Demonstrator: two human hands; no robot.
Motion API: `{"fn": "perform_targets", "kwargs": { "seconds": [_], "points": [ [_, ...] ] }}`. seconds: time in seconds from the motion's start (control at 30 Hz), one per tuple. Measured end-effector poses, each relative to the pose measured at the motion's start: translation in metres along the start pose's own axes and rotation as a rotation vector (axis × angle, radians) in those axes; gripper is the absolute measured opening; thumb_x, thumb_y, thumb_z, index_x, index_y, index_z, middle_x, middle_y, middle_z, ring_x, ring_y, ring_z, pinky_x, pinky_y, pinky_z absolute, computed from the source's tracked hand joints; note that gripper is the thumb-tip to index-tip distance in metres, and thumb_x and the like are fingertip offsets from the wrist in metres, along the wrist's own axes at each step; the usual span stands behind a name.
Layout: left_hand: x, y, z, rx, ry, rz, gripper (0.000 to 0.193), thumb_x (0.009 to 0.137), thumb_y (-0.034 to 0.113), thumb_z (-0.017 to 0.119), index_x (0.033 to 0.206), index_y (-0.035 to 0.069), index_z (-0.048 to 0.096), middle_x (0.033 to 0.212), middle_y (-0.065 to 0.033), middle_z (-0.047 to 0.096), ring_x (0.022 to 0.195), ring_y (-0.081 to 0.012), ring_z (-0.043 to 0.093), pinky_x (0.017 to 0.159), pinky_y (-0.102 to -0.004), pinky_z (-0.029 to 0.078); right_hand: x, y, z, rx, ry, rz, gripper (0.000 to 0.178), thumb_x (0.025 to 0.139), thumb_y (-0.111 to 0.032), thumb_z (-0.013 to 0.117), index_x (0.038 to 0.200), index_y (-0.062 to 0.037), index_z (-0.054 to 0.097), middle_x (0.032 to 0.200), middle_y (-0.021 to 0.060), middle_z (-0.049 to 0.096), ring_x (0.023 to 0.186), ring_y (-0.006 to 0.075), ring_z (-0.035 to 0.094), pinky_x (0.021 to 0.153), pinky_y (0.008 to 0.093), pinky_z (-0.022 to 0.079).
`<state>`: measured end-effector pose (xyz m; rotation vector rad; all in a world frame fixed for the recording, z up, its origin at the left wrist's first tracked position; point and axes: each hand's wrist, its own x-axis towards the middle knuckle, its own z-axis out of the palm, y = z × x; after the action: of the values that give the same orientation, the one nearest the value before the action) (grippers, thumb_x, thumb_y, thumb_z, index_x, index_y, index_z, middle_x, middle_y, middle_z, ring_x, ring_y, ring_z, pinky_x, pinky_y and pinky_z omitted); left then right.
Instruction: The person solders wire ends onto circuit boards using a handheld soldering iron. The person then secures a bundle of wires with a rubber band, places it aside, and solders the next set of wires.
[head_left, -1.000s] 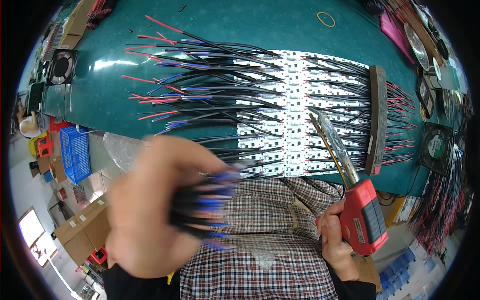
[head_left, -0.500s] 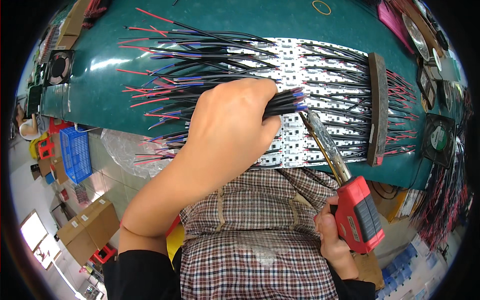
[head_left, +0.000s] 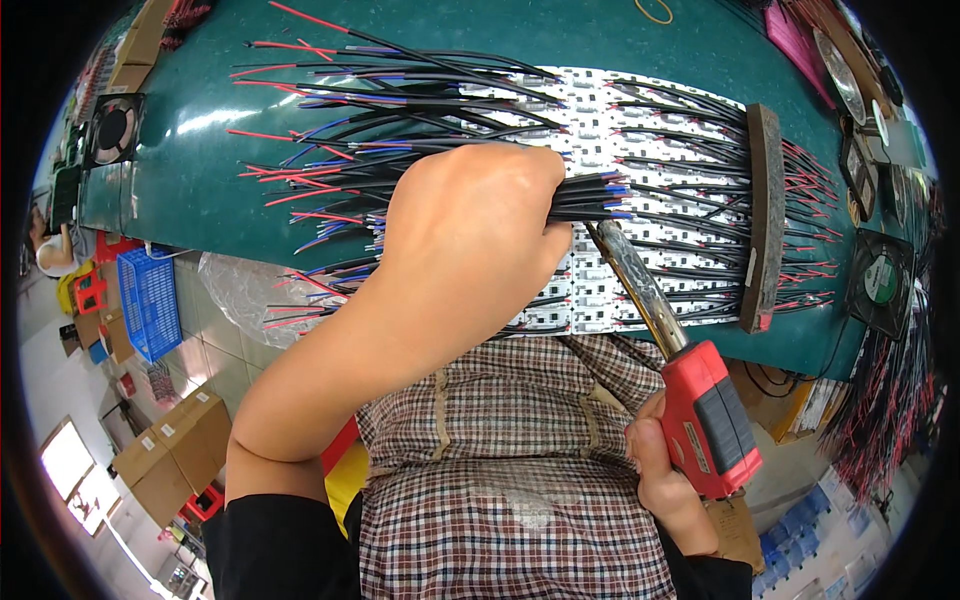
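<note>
My left hand [head_left: 475, 225] is closed around a bundle of black cables [head_left: 592, 197] above the circuit boards, their blue and dark red wire ends pointing right. In my right hand [head_left: 668, 475] is a red and black soldering gun [head_left: 712, 420]; its metal barrel slants up to the left, with a thin tube alongside. The barrel's tip is just below the bundle; whether they touch I cannot tell. Under both lies a panel of white circuit boards [head_left: 588, 150], with black leads running off both sides. My palm hides the bundle's middle.
A dark bar [head_left: 764, 220] lies across the right-hand leads on the green table [head_left: 200, 200]. Small fans stand at the left [head_left: 115, 130] and right [head_left: 878, 280]. More wires [head_left: 885, 400] hang at the right edge. A blue crate [head_left: 150, 305] is on the floor at left.
My left hand has shifted slightly right with the cable bundle, whose ends are now more level. The soldering gun has moved a little left and up, its tip now under the bundle.
</note>
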<state>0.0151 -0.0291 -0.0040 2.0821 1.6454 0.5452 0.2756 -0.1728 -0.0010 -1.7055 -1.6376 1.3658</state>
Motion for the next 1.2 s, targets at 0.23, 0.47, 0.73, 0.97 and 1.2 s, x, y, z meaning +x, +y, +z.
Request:
{"fn": "perform_targets", "kwargs": {
  "seconds": [0.23,0.47,0.73,0.97,1.2],
  "points": [
    [0.000,-0.001,0.003,0.000,0.047,0.051,0.019,0.074,0.011,0.077,0.081,-0.001,0.065,0.075,-0.0180,0.065,0.073,-0.0391,0.065,0.067,-0.0466,0.050,0.004,-0.009,0.010,0.094,0.070,0.068,0.020,0.085,-0.007,0.077,0.103,-0.0001,0.069,0.085,0.0106,0.069,0.072,0.0251,0.069,0.066,0.0355,0.055],
    [0.001,-0.001,0.003,0.055,0.036,0.098,0.019,0.075,0.012,0.075,0.077,-0.001,0.061,0.072,-0.0173,0.063,0.071,-0.0386,0.064,0.066,-0.0470,0.051,0.007,-0.009,0.004,-0.034,-0.002,0.015,0.018,0.088,-0.009,0.076,0.101,0.0000,0.069,0.089,0.0118,0.071,0.075,0.0253,0.070,0.065,0.0357,0.055],
    [0.003,0.000,0.003,0.035,0.027,0.112,0.018,0.076,0.011,0.074,0.076,-0.001,0.061,0.072,-0.0176,0.063,0.071,-0.0387,0.064,0.066,-0.0472,0.051,-0.006,-0.015,0.002,0.059,0.071,0.107,0.022,0.088,-0.009,0.077,0.108,-0.0010,0.069,0.095,0.0105,0.071,0.084,0.0227,0.070,0.072,0.0350,0.056],
    [0.009,-0.007,-0.004,0.056,-0.037,0.090,0.017,0.075,0.014,0.075,0.079,-0.001,0.068,0.074,-0.0198,0.067,0.075,-0.0392,0.067,0.070,-0.0481,0.053,-0.007,-0.009,0.002,0.074,0.006,0.107,0.022,0.093,-0.008,0.073,0.112,-0.0006,0.067,0.096,0.0083,0.069,0.087,0.0214,0.068,0.077,0.0342,0.055],
    [0.014,-0.010,-0.008,0.039,-0.104,0.095,0.019,0.078,0.015,0.076,0.087,-0.001,0.071,0.073,-0.0192,0.067,0.072,-0.0390,0.067,0.068,-0.0459,0.052,-0.006,-0.008,0.010,0.112,-0.002,0.052,0.022,0.103,-0.010,0.055,0.121,0.0003,0.049,0.086,0.0052,0.057,0.058,0.0073,0.047,0.054,0.0244,0.042]
  ]
}}
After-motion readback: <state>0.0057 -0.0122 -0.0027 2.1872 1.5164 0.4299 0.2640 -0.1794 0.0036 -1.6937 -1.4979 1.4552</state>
